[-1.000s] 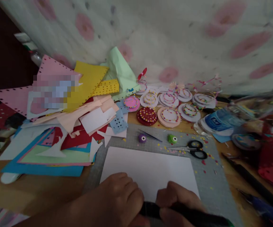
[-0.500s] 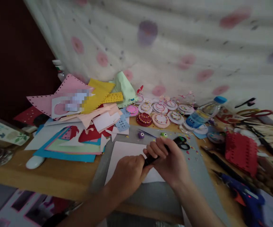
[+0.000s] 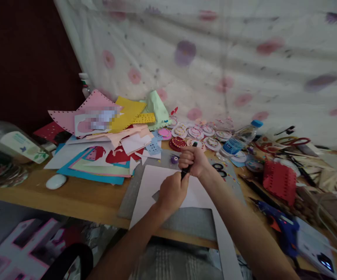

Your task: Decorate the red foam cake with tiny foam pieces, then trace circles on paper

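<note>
Both my hands are closed around a slim black pen-shaped tool point(image 3: 185, 171), above the middle of the work mat. My left hand point(image 3: 172, 189) grips its lower end, knuckles up. Higher up, my right hand point(image 3: 194, 161) wraps its fingers round the shaft, and a dark tip sticks out above the fist. What kind of tool it is, I cannot tell. Under the hands lies white paper point(image 3: 148, 181), with a long strip reaching past the table's front edge. A small grey pointed shape shows beside my left hand. Black scissors point(image 3: 219, 170) lie behind my right forearm.
Coloured paper sheets point(image 3: 98, 171) pile up on the left, near a white mouse point(image 3: 56, 181). Decorated paper discs point(image 3: 194, 132) line the back. To the right are a water bottle point(image 3: 234, 144), a red dotted piece point(image 3: 279, 182) and a blue glue gun point(image 3: 282, 223).
The view has shifted, bringing more of the table's front into sight. My hands have turned the black tool more upright. The green bead-like figure is now hidden, and more of the paper shows.
</note>
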The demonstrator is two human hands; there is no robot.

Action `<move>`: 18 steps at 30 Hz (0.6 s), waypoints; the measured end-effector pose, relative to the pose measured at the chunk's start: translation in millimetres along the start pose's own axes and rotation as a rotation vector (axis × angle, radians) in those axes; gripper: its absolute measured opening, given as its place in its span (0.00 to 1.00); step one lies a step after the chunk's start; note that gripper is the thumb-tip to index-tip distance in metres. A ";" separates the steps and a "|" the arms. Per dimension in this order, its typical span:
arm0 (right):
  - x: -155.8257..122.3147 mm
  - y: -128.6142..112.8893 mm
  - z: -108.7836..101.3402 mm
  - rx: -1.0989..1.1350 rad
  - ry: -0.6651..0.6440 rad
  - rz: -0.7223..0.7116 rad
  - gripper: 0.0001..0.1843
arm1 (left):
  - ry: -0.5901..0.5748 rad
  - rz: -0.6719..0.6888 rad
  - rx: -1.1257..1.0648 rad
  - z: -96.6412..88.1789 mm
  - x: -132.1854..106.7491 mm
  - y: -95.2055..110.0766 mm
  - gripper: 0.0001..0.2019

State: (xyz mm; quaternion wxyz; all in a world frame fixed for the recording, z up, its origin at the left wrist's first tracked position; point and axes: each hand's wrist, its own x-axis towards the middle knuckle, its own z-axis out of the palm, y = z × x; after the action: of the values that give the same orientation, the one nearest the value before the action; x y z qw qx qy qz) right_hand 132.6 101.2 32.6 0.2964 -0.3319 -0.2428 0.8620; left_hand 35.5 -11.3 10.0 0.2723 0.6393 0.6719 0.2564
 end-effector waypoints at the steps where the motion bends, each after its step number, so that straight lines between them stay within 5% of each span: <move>1: 5.7 -4.2 -0.7 -0.014 0.001 0.014 0.23 | 0.022 -0.021 -0.009 -1.5 1.5 2.9 0.16; 6: 27.2 -13.3 14.7 -0.112 -0.024 0.051 0.14 | 0.122 -0.069 -0.093 -14.7 3.9 5.3 0.16; 10: 30.0 -25.4 48.3 -0.225 -0.076 0.060 0.25 | 0.221 -0.059 -0.200 -23.2 9.8 8.4 0.16; 14: 11.7 -57.3 89.7 -0.356 -0.145 0.015 0.30 | 0.257 0.070 -0.332 -46.4 18.5 14.0 0.18; 18: -26.0 -94.6 109.9 -0.569 -0.169 -0.149 0.18 | 0.228 0.229 -0.391 -89.5 20.2 -0.9 0.18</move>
State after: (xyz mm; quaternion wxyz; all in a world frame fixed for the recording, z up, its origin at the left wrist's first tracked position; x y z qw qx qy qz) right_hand 102.7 126.1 174.6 0.2328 -0.3098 -0.5222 0.7597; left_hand -27.8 9.1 73.1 0.2825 0.6135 0.5590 0.4810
